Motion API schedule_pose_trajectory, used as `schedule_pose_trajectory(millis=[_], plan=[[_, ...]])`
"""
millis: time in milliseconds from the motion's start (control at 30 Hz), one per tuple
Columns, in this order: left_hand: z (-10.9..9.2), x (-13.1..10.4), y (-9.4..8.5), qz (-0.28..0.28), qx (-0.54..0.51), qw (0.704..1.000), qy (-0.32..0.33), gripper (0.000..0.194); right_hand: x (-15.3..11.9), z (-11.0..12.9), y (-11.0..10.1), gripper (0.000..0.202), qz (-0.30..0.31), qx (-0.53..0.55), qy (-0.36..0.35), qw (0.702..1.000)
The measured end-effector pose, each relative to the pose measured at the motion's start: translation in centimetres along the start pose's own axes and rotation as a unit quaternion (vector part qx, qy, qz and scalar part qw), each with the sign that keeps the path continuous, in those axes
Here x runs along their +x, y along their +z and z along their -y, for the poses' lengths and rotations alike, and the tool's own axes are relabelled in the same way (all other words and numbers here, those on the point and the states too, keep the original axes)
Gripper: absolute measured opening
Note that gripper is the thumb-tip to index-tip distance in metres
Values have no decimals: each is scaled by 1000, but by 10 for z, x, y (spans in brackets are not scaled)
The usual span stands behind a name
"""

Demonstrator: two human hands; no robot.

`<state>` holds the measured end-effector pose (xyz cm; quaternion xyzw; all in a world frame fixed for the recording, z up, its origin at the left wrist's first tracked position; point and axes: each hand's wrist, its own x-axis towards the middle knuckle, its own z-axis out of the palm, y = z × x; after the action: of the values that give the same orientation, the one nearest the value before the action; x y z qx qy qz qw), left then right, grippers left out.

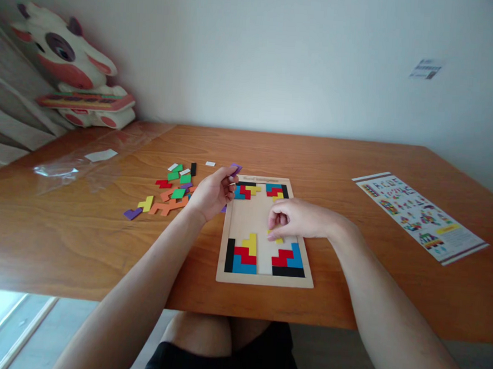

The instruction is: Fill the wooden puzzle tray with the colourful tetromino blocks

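Note:
A light wooden puzzle board (pixel 248 218) lies flat in front of me, with coloured pieces grouped in its corners. My left hand (pixel 215 191) is closed over the board's far left corner, pinching a purple puzzle piece (pixel 236 168) at the fingertips. Above the right half of the board, my right hand (pixel 294 218) is closed, thumb and fingers on a yellow puzzle piece (pixel 279 240) that the hand partly covers. Just below it sit a red piece (pixel 282 258) and a blue piece (pixel 295 257). At the near left, another yellow piece (pixel 251 244) lies inside the frame.
Loose pieces in several colours, among them an orange one (pixel 165 206), are scattered left of the board. A clear plastic bag (pixel 64 168) and a toy cow with a keyboard (pixel 86 80) are at the far left. A printed sheet (pixel 420 217) lies to the right.

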<state>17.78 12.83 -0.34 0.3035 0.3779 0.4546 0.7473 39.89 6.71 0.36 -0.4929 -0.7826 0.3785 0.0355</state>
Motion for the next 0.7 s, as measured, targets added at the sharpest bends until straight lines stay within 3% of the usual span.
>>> schedule_pose_trajectory(millis=[400,700], plan=[[2,2,-2,1,1,1000,0,20,3,17,10,24,-1,27,4,1000],[2,2,-2,-2,1,1000,3,19,0,14,8,28,53,46,-12,997]])
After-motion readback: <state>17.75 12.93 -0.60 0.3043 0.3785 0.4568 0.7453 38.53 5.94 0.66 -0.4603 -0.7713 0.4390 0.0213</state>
